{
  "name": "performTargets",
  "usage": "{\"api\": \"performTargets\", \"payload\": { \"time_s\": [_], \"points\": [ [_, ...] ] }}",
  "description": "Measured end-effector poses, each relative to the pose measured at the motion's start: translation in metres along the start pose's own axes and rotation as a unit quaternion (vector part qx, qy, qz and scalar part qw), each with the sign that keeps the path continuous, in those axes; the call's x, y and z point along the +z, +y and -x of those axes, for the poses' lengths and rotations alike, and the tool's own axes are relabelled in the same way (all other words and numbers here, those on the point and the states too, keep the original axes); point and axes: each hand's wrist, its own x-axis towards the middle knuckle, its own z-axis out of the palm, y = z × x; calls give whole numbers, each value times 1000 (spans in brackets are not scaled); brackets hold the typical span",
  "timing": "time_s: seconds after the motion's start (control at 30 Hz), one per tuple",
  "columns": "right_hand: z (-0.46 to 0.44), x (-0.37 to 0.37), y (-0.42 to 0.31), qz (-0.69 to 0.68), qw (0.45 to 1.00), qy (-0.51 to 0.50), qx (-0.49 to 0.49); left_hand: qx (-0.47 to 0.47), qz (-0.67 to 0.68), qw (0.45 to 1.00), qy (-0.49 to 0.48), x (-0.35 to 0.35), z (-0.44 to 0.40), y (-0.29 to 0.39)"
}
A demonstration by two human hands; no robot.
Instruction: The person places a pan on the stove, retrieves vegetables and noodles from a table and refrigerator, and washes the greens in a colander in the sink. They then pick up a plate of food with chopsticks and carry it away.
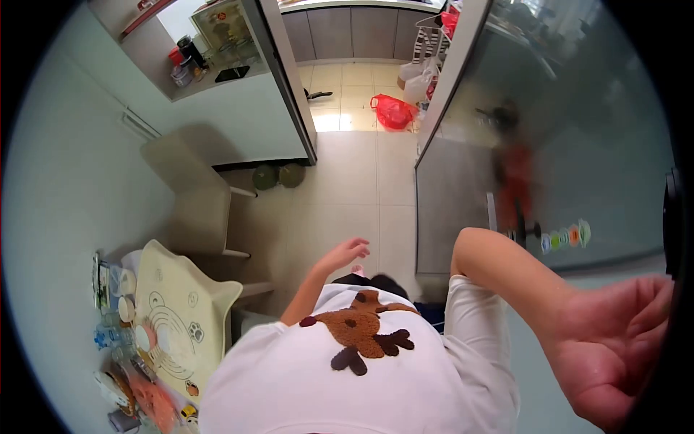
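"Where are the hands?"

"The left hand [350, 251] is out in front of the body, above the tiled floor [347, 173]. Its fingers are loosely bent and a little apart, with bare air around them."

"And the right?"

"The right hand [614, 347] is raised at the right edge, close to the camera, palm showing and fingers curling over. The dark rim of the view cuts off the fingertips, so I can't tell whether they grip anything."

"What is nearest to each?"

"For the left, the white shirt [289, 383], just behind it, with a brown reindeer [361, 333] on the chest. For the right, the frosted glass door [593, 159], which stands ahead of the raised arm. I can't tell whether they touch. A row of coloured round stickers [565, 237] runs low across the glass."

"What's over on the left?"

"A cream tabletop [210, 293] printed with animal drawings, its far-left side crowded with containers [126, 309]. Just beyond it, a pale chair [202, 192] stands near the wall."

"Anything on the floor?"

"2 round green objects [265, 177] sit side by side at the foot of the wall. Through the doorway, a red plastic bag [394, 112] lies on the yellowish tiles."
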Motion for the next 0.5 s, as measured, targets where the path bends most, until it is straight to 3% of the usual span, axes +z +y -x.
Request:
{"api": "performTargets", "payload": {
  "time_s": [0.07, 0.17, 0.2, 0.27, 0.33, 0.37, 0.5],
  "points": [
    [-1, -2, 51, 6, 1000, -12, -11, 8, -8, 1000, -11, -8, -46, 28],
    [15, -8, 121, 27, 999, -4, -23, 37, -20, 991, -129, -40, -101, 58],
    [22, -9, 146, 29, 999, 0, -34, 38, -24, 991, -123, -49, -125, 62],
    [40, -3, 202, -55, 997, 31, -42, 34, -25, 983, -176, -73, -172, 68],
    [55, 7, 256, -34, 998, 40, -37, 18, -23, 992, -125, -95, -214, 85],
    [64, 13, 284, -69, 991, 103, -50, 24, -28, 993, -112, -109, -235, 91],
    [84, 31, 384, -99, 987, 121, -33, 8, -18, 996, -83, -172, -301, 138]
  ]
}}
